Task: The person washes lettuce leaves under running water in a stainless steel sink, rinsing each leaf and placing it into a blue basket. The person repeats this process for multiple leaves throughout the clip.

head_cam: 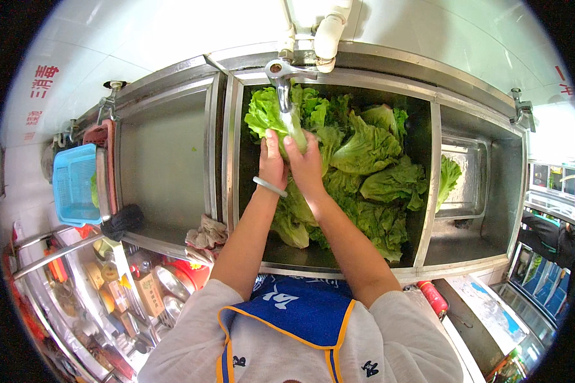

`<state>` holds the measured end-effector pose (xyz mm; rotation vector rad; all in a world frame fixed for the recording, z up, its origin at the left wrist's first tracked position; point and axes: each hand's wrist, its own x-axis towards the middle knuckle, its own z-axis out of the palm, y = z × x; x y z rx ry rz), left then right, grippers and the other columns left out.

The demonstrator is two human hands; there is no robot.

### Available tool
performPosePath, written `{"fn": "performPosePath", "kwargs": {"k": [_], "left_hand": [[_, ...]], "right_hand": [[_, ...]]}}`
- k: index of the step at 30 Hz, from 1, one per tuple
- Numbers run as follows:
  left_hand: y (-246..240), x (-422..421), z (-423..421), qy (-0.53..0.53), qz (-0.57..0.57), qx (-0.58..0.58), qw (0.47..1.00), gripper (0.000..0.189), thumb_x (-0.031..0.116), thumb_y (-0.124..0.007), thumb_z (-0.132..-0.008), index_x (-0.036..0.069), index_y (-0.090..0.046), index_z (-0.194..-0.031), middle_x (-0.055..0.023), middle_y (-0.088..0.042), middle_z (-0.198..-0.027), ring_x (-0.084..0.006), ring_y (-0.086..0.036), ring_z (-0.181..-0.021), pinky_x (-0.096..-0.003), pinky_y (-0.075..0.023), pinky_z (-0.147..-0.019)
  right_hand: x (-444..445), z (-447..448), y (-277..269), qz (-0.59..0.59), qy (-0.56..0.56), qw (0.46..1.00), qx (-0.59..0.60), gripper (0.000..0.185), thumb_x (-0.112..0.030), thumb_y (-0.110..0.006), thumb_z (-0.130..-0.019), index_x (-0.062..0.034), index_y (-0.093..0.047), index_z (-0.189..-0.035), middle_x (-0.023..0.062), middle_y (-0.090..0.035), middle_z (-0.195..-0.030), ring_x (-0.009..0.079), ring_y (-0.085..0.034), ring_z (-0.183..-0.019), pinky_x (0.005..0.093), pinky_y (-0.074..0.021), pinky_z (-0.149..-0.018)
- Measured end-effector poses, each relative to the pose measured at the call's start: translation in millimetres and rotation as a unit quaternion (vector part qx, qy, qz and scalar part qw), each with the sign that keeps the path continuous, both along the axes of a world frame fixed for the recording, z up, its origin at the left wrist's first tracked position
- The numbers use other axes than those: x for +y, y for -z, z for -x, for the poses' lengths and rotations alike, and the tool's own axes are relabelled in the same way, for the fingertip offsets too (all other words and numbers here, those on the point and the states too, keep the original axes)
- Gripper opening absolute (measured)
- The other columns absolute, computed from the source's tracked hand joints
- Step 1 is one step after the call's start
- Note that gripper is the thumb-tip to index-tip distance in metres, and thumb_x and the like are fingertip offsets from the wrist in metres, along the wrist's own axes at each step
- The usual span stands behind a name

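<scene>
Both my left hand and my right hand grip a head of green leaf lettuce by its pale base, leaves pointing away from me. Water runs from the metal faucet onto the lettuce just beyond my fingertips. A pale bangle circles my left wrist. Below and to the right, several more lettuce heads fill the middle stainless steel sink basin. My palms and most of the lettuce base are hidden by my fingers.
The left basin holds shallow cloudy water. Beyond it sits a blue plastic basket. A crumpled rag and a dark cloth lie on the rims. In the right basin are a metal tray and a lettuce leaf.
</scene>
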<state>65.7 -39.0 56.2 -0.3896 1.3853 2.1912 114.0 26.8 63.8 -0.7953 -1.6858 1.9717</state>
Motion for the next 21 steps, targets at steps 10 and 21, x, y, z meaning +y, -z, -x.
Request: {"fn": "performPosePath", "kwargs": {"k": [10,21], "left_hand": [[6.3,8.6,-7.7,-0.017,0.096,0.016,0.995,0.055,0.033,-0.062,-0.091,0.004,-0.043,-0.134,-0.0126,-0.057,-0.123,-0.0235,-0.057,-0.107,-0.0379,-0.0484,-0.09],[-0.2,-7.4,1.7,-0.017,-0.155,-0.075,0.985,0.045,0.02,-0.06,-0.087,0.008,-0.048,-0.129,-0.0103,-0.058,-0.119,-0.0294,-0.056,-0.11,-0.0447,-0.0458,-0.095]], "right_hand": [[4.0,4.4,-3.6,0.046,0.096,0.992,-0.065,0.032,-0.026,-0.055,-0.096,0.0027,-0.057,-0.111,0.0118,-0.061,-0.102,0.0176,-0.055,-0.089,0.0324,-0.0465,-0.077],[22.3,6.3,16.7,0.331,0.119,0.936,0.001,0.05,-0.025,-0.054,-0.096,-0.0006,-0.034,-0.135,0.0154,-0.051,-0.124,0.0259,-0.054,-0.108,0.0406,-0.0461,-0.089]]}}
